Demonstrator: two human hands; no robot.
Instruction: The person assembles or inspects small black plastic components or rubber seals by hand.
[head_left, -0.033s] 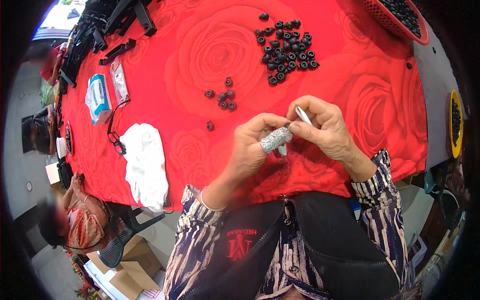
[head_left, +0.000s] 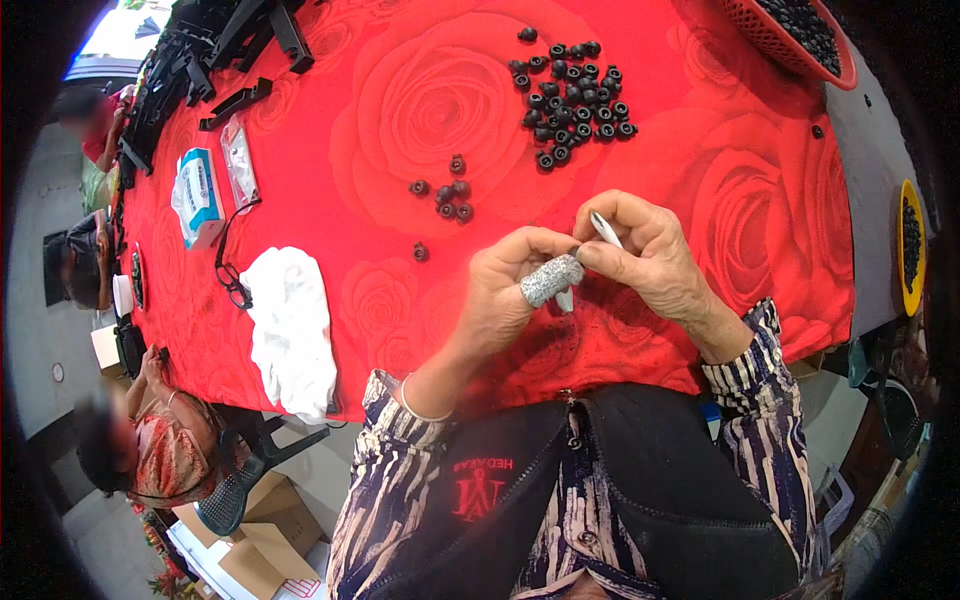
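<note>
Over a red rose-print tablecloth (head_left: 420,100), a worker's two hands meet just above the table's near edge. The right hand (head_left: 650,262) pinches a slim silver-white tool (head_left: 606,229), its long axis slanting up and away to the left. The left hand (head_left: 515,285) is curled, its thumb sheathed in a grey speckled guard (head_left: 551,279) that touches the right fingertips; something small may be held between them, though the view is too poor to tell. A small cluster of black rings (head_left: 447,195) lies beyond the left hand, nearer to it than the large pile (head_left: 575,100) farther back.
</note>
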